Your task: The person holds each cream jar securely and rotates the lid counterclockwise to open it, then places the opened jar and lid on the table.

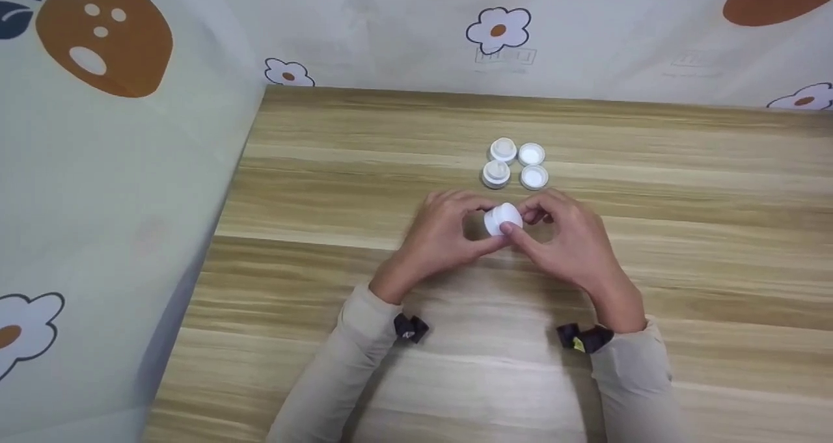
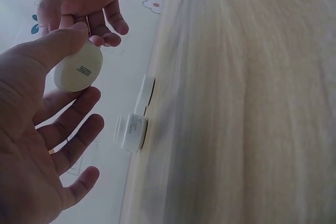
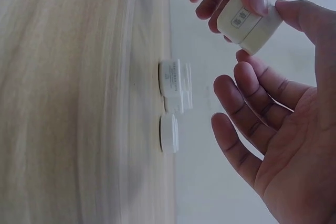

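The left hand (image 1: pixel 442 231) pinches the base and the right hand (image 1: pixel 573 235) the lid (image 3: pixel 263 31) of a small white round plastic-looking jar (image 1: pixel 500 220), held above the wood-grain tabletop (image 1: pixel 325 170); lid-turning appears in hand, and the next move calls for a steady base and even twist.

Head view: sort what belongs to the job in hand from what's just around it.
Job:
white jar, held by left hand and right hand
probably also two open jars and two lids

Just around:
wooden table
black wrist devices
patterned backdrop
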`<state>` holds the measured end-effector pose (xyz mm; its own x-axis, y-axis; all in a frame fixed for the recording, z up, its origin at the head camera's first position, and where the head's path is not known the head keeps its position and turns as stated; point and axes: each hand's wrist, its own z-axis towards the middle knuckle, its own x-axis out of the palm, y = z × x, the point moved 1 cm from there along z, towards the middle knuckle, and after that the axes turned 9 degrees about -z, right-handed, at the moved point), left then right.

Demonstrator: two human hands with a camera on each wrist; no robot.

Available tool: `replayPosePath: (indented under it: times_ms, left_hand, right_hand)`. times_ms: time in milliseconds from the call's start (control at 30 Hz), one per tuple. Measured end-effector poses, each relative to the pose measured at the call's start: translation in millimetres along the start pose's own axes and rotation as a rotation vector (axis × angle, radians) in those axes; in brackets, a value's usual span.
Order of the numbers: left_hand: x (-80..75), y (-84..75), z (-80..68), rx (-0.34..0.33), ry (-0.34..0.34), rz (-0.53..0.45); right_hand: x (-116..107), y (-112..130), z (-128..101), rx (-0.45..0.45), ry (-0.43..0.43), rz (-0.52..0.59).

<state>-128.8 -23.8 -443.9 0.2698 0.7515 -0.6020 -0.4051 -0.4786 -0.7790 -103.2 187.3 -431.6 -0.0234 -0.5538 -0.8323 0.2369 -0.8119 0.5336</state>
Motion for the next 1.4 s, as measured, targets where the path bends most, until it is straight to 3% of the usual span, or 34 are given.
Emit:
replayPosePath:
  times_ms: [267, 1200, 1400]
  left_hand:
    - [-0.6, -1.1, 0.9, 0.010, -0.033, -0.015]
    - [0.4, -3.4, 0.1, -0.018, 0.014, -0.035]
    - [-0.7, -2.6, -0.6, -0.013, -0.005, -0.040]
  right_hand:
    - [-1.1, -0.7, 1.0, 0.038, -0.056, 0.028]
    - [-0.2, 0.7, -1.0, -0.010, -0.011, 0.017]
    - [0.2, 1.8, -1.0, 0.028, -0.009, 0.006]
